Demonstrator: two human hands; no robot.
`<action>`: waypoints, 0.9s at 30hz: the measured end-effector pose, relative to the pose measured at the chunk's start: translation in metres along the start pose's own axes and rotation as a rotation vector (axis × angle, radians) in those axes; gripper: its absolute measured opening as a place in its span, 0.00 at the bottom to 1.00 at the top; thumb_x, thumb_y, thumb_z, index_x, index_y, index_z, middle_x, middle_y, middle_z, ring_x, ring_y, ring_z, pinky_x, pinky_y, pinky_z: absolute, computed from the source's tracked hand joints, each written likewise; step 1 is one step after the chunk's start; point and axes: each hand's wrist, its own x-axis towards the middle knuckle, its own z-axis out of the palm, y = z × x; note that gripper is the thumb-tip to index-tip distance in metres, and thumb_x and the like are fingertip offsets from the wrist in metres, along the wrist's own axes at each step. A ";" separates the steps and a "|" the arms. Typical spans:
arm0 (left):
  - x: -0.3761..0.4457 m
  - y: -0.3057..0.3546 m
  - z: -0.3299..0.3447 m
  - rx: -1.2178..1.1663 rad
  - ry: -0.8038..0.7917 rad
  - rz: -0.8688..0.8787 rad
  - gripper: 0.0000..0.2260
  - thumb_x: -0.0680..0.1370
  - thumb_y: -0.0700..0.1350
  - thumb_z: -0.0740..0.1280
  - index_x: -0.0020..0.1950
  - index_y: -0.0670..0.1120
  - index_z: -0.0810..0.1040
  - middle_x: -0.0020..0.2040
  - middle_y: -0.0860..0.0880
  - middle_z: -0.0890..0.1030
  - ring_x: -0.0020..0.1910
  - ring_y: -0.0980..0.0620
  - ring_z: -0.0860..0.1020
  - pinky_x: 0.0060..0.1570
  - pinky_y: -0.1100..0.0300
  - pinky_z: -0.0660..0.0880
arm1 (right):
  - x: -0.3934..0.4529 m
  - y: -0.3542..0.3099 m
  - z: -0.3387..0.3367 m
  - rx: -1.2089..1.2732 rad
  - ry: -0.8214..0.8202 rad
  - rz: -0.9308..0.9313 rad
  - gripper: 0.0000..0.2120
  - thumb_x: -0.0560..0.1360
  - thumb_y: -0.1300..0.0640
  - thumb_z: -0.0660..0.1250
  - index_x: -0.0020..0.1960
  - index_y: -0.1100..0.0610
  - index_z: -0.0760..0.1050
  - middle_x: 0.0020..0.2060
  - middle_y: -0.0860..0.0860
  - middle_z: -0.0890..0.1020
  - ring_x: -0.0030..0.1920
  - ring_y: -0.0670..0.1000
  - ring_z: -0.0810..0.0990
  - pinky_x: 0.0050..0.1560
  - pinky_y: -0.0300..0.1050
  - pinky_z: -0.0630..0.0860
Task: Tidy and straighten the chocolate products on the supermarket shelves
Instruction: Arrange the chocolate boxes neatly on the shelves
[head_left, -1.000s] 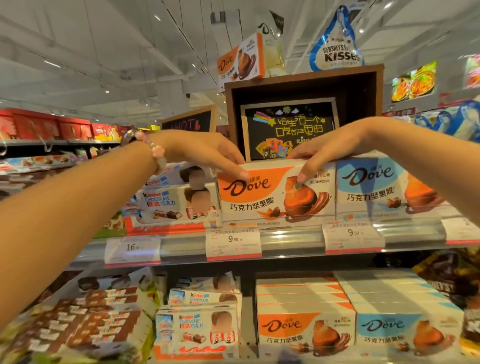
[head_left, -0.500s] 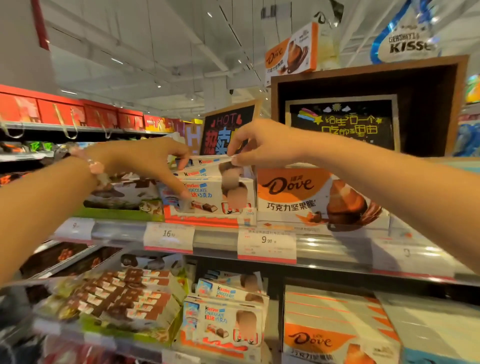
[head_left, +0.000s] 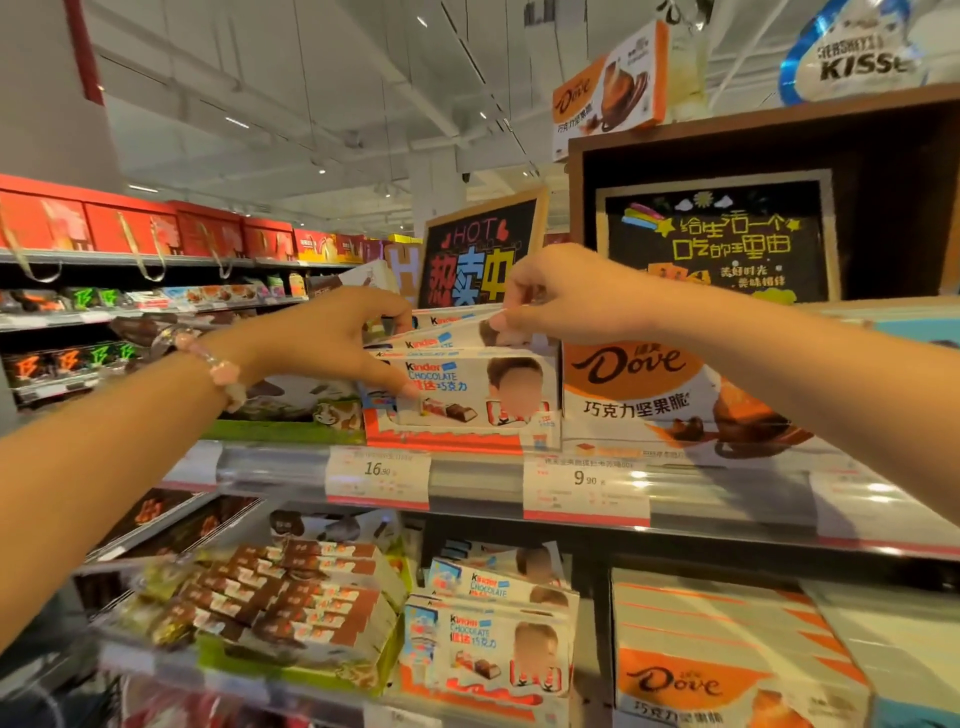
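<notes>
Straightening Kinder stack, upper shelf.
Right hand (head_left: 566, 293) pinches top Kinder box (head_left: 447, 338) at 12 o'clock, long axis 9–3; I see left hand (head_left: 337, 338) fingers touching front box (head_left: 483, 389).

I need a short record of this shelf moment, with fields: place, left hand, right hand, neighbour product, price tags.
place: supermarket chocolate shelf
left hand: left hand touches the front Kinder box with a fingertip
right hand: right hand pinches the top Kinder box
neighbour product: orange Dove box to the right of the Kinder stack
price tags: 16.90 tag, 9.90 tag
</notes>
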 end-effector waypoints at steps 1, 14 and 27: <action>0.000 0.001 -0.001 0.006 -0.014 0.019 0.16 0.63 0.59 0.74 0.41 0.54 0.72 0.50 0.59 0.79 0.47 0.61 0.78 0.45 0.61 0.78 | -0.001 0.000 0.000 0.004 0.001 0.002 0.09 0.76 0.52 0.66 0.38 0.53 0.76 0.34 0.44 0.77 0.35 0.41 0.73 0.31 0.29 0.68; 0.004 -0.008 -0.005 -0.069 -0.129 0.066 0.21 0.66 0.62 0.68 0.53 0.53 0.70 0.48 0.58 0.80 0.44 0.64 0.80 0.39 0.68 0.78 | -0.003 -0.006 -0.005 0.038 0.013 0.118 0.11 0.76 0.51 0.66 0.43 0.60 0.78 0.42 0.54 0.81 0.44 0.51 0.78 0.44 0.44 0.74; 0.012 -0.020 -0.012 -0.124 -0.062 0.115 0.10 0.80 0.49 0.59 0.48 0.45 0.76 0.47 0.52 0.81 0.47 0.54 0.80 0.47 0.57 0.76 | -0.005 -0.015 -0.006 0.130 0.057 0.241 0.09 0.73 0.55 0.69 0.42 0.61 0.81 0.46 0.55 0.82 0.48 0.53 0.80 0.50 0.45 0.74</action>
